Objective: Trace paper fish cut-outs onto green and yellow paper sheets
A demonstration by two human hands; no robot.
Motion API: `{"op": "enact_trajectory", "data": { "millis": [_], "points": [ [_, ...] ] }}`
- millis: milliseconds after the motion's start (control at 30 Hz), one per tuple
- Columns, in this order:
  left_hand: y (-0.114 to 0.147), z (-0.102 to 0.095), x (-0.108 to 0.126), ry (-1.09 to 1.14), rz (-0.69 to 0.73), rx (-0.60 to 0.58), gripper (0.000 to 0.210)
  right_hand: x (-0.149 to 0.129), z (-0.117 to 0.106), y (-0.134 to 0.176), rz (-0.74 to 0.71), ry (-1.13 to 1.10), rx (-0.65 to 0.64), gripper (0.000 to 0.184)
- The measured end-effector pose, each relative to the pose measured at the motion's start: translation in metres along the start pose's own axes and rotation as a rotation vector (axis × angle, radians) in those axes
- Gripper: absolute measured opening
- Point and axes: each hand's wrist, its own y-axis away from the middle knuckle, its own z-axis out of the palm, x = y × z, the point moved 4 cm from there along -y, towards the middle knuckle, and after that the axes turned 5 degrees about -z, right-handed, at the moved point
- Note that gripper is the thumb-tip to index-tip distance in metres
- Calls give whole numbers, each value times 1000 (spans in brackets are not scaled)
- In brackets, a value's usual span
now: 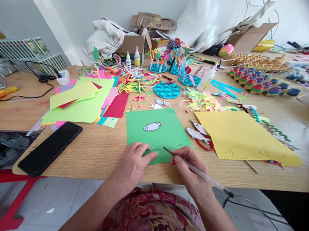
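Note:
A sheet of green paper [141,116] lies before me at the table's front edge. My left hand [133,161] rests on its lower left part, thumb and fingers apart, holding nothing. In my right hand [190,164] a pen [200,173] is gripped, its tip at the paper's lower part beside faint drawn outlines. A white paper fish [152,126] lies on the green sheet above my hands. To the right, more white paper fish [197,135] lie over red-handled scissors [207,145]. Yellow paper [237,132] with pencilled fish outlines lies further right.
A black phone [50,149] lies at front left, below stacked coloured paper [79,97]. Paper scraps [205,99], a blue-painted round base [167,90], glue bottles [128,60] and finished fish models [159,58] stand behind. Painted egg-carton pieces [258,80] are at back right.

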Motion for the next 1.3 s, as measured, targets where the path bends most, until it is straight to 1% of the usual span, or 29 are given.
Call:
{"op": "enact_trajectory", "data": {
  "millis": [67, 133, 267, 367, 500, 633, 833, 1033, 1300],
  "points": [
    [-1, -2, 0, 15, -9, 0, 29, -4, -2, 1, -8, 10, 8, 7],
    [-3, -7, 0, 51, -21, -13, 21, -6, -3, 3, 0, 45, -24, 8],
    [-6, -17, -2, 162, -42, -100, 15, -4, 2, 7, 14, 121, -204, 12],
    [-6, -21, -2, 204, -45, -136, 13, -5, 5, 10, -25, 168, -272, 12],
    [-4, -20, -2, 211, -69, -130, 13, -9, 8, 11, -78, 205, -282, 12],
    [-2, -19, -1, 211, -64, -124, 13, -11, 10, 13, -120, 222, -273, 10],
    [-2, -19, -1, 215, -66, -120, 12, -6, 10, 15, -90, 240, -272, 9],
    [-2, -19, -1, 226, -61, -128, 11, -8, 13, 16, -153, 285, -291, 8],
    [-2, -18, -2, 207, -50, -123, 11, -8, 15, 16, -164, 312, -318, 10]
  ]
}}
